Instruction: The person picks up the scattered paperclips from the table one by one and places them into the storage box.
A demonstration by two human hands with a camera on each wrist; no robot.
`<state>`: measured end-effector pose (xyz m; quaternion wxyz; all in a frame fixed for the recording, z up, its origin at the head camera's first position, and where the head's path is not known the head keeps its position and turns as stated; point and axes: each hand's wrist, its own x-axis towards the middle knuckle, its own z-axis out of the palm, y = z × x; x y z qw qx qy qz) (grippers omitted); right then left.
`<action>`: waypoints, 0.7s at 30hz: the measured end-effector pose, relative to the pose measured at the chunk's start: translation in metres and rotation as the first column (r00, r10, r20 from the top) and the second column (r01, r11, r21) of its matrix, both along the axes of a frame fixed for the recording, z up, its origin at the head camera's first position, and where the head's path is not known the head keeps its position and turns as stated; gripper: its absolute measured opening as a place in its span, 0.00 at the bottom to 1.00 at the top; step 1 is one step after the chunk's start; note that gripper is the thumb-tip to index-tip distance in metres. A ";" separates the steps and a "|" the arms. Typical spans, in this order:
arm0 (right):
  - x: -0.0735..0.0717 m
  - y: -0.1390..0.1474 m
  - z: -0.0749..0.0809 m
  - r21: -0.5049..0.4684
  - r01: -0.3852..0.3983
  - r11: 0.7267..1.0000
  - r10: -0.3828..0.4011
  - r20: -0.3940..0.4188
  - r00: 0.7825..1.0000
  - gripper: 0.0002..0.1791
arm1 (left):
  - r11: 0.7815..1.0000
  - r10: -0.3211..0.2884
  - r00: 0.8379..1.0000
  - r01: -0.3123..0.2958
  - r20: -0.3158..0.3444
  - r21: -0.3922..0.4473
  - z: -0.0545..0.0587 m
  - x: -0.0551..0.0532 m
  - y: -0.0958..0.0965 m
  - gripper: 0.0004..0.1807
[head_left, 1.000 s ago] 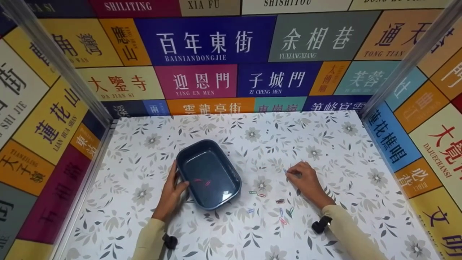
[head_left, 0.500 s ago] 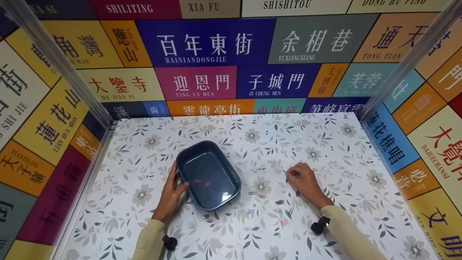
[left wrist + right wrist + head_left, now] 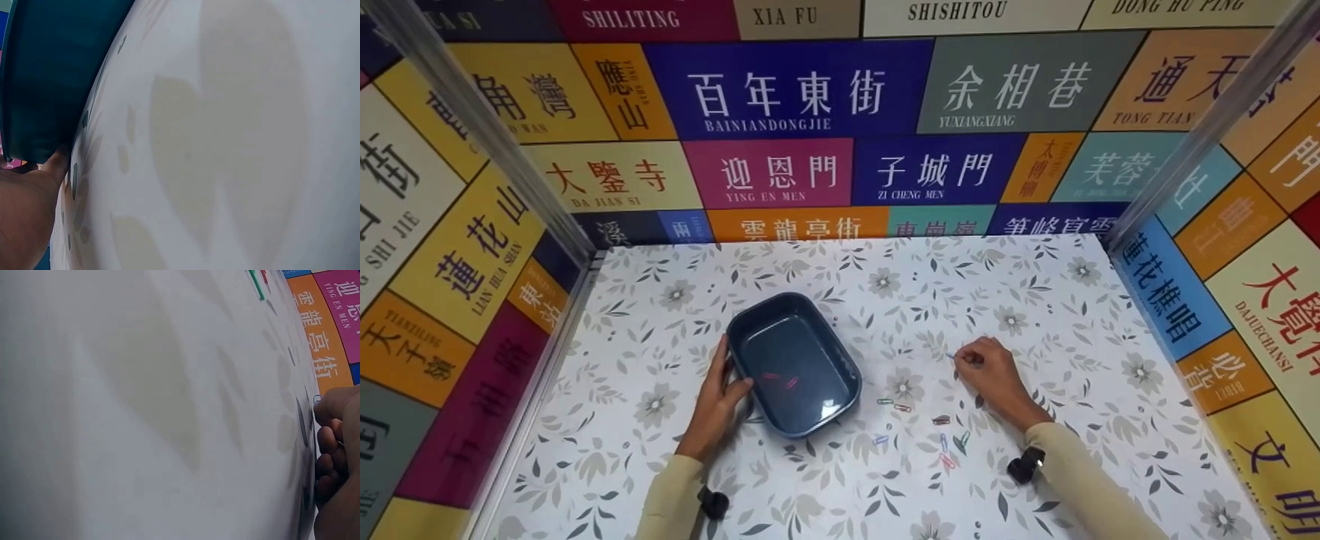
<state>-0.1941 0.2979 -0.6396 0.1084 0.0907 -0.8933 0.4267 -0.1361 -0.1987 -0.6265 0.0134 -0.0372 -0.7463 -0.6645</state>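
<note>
A dark blue rectangular dish [image 3: 829,330] stands on the table, with two pink paper clips [image 3: 791,382] lying in it. My left hand [image 3: 716,401] rests against its left side, thumb at the rim and fingers extended along the outer wall; the left wrist view shows the hand [image 3: 28,205] touching the dish wall [image 3: 50,73]. To the right of the dish, my right hand [image 3: 994,379] pinches a small blue paper clip [image 3: 951,355] between thumb and index finger, close above the table. Its other fingers are curled in, as the right wrist view shows of the hand [image 3: 340,450].
Several loose paper clips lie between dish and right hand: a green one [image 3: 885,401], a red one [image 3: 902,408], a dark red one [image 3: 941,420], a dark green one [image 3: 962,441], blue ones and a pink one [image 3: 948,460]. Sign-covered walls [image 3: 787,90] enclose the flower-patterned table [image 3: 660,352].
The dish and left hand have stayed put. My right hand stays at nearly the same spot with its pinch kept; the blue clip's visible end has shifted slightly.
</note>
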 end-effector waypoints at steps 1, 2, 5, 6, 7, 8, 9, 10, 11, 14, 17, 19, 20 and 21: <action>-0.001 0.000 0.001 -0.007 0.004 1.000 -0.004 0.009 1.000 0.05 | 1.000 -0.001 1.000 0.001 -0.001 0.000 0.000 0.000 0.000 0.48; -0.001 -0.001 0.002 -0.012 0.006 1.000 -0.006 0.016 1.000 0.06 | 1.000 -0.001 1.000 0.001 -0.002 -0.001 0.000 0.000 0.000 0.48; -0.002 -0.002 0.006 -0.028 0.006 1.000 -0.005 0.044 0.999 0.05 | 1.000 -0.001 1.000 0.001 -0.005 -0.003 0.000 0.000 0.000 0.48; -0.002 -0.003 0.007 -0.034 0.004 0.999 -0.002 0.056 0.998 0.05 | 1.000 -0.001 1.000 0.001 -0.005 -0.004 0.000 0.000 0.000 0.48; -0.002 -0.004 0.008 -0.037 0.001 0.999 0.001 0.066 0.998 0.05 | 1.000 -0.001 1.000 0.001 -0.005 -0.006 0.000 0.000 0.000 0.48; -0.002 -0.005 0.009 -0.034 -0.004 0.999 0.006 0.071 0.997 0.05 | 1.000 0.001 1.000 -0.001 -0.006 -0.006 0.000 -0.001 0.000 0.48; -0.003 -0.006 0.010 -0.037 -0.008 0.999 0.010 0.077 0.997 0.05 | 1.000 0.001 1.000 -0.001 -0.005 -0.006 0.000 -0.001 0.000 0.48; -0.003 -0.007 0.011 -0.038 -0.014 0.999 0.017 0.084 0.996 0.04 | 1.000 0.001 1.000 -0.001 -0.003 -0.008 0.000 -0.001 -0.001 0.48; -0.004 -0.009 0.012 -0.042 -0.019 0.999 0.022 0.087 0.996 0.03 | 1.000 0.001 1.000 -0.001 -0.002 -0.008 0.000 -0.001 -0.001 0.48; -0.005 -0.013 0.015 -0.052 -0.036 0.998 0.040 0.088 0.995 0.01 | 1.000 0.000 1.000 0.000 0.000 -0.002 0.000 0.000 -0.001 0.48; -0.008 -0.019 0.019 -0.060 -0.052 0.997 0.057 0.081 0.995 0.01 | 1.000 -0.002 1.000 0.002 0.002 -0.002 -0.001 0.000 -0.001 0.48; -0.009 -0.024 0.020 -0.049 -0.069 0.996 0.072 0.069 0.995 0.01 | 1.000 -0.007 1.000 0.007 0.004 -0.007 0.000 0.000 0.000 0.48; -0.010 -0.026 0.021 -0.046 -0.077 0.996 0.079 0.058 0.995 0.01 | 1.000 -0.009 1.000 0.009 0.003 -0.010 0.000 0.000 0.000 0.48; -0.011 -0.028 0.022 -0.043 -0.085 0.995 0.087 0.047 0.995 0.02 | 1.000 -0.011 1.000 0.011 0.002 -0.013 0.000 0.000 0.000 0.48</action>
